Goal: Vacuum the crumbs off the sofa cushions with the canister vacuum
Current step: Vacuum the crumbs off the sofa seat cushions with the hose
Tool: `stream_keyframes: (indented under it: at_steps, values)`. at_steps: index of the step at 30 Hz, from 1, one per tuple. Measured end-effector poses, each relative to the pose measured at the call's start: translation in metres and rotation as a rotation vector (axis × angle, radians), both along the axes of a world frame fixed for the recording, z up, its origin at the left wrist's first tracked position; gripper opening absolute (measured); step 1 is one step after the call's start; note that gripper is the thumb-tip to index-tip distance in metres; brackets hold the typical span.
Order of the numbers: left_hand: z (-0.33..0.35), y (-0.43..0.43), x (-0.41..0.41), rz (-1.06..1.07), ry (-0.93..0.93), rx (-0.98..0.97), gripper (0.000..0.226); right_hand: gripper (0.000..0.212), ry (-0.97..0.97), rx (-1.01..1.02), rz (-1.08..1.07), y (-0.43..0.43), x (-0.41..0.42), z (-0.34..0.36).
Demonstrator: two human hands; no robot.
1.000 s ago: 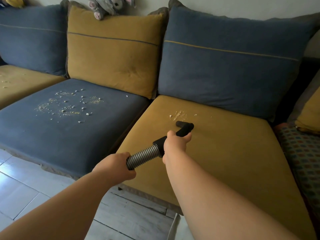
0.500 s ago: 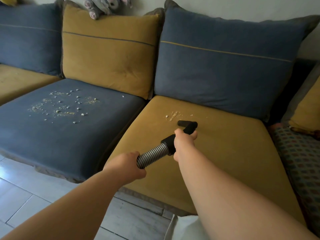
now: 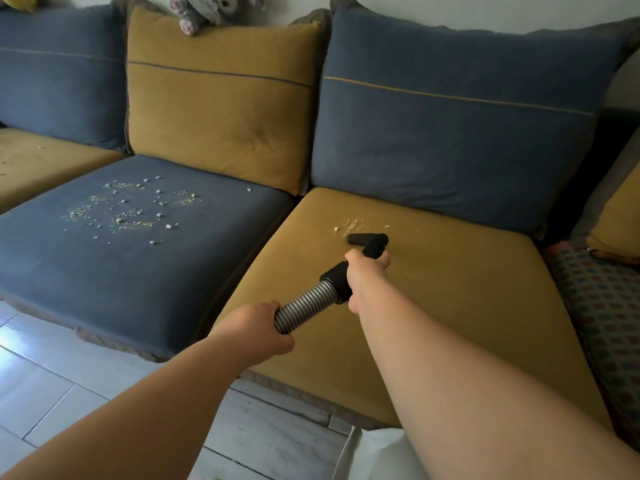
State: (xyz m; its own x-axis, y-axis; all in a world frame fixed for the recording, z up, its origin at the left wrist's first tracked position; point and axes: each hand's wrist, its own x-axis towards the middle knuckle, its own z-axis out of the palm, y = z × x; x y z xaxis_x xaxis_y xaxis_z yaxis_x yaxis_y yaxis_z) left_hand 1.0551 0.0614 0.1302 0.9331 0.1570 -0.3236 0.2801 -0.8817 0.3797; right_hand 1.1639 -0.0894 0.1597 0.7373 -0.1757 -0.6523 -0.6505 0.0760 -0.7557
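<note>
My right hand [image 3: 367, 277] grips the black handle of the vacuum, whose black nozzle [image 3: 367, 240] rests on the mustard seat cushion [image 3: 450, 289]. My left hand [image 3: 258, 329] holds the ribbed grey hose [image 3: 306, 306] just behind the handle. A small patch of crumbs [image 3: 349, 225] lies on the mustard cushion right beyond the nozzle's tip. A wider scatter of crumbs [image 3: 131, 207] covers the blue seat cushion [image 3: 104, 271] to the left. The canister itself is out of view.
Blue and mustard back cushions [image 3: 450, 133] lean against the wall behind the seats. A plush toy [image 3: 207, 10] sits on top of them. A patterned cushion [image 3: 602, 313] lies at the right edge. Pale floorboards [image 3: 52, 382] run in front of the sofa.
The nozzle has edged forward over the mustard cushion toward the crumb patch, and both hands have followed it. The patch looks slightly smaller.
</note>
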Motion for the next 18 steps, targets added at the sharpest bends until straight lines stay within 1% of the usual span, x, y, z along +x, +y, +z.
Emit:
stream_keyframes:
  at_steps: [7, 14, 18]
  values:
    - [0.004, 0.005, 0.000, 0.022, 0.003, -0.031, 0.027, 0.081, -0.012, 0.003, 0.022, 0.008, 0.004, -0.002]
    - [0.011, 0.011, -0.004, 0.022, 0.015, -0.013, 0.023, 0.080, -0.006, 0.009, 0.070, 0.017, 0.004, 0.001]
    - [0.016, 0.011, -0.003, 0.036, 0.033, -0.030, 0.022, 0.078, -0.024, 0.059, 0.029, 0.018, 0.005, 0.000]
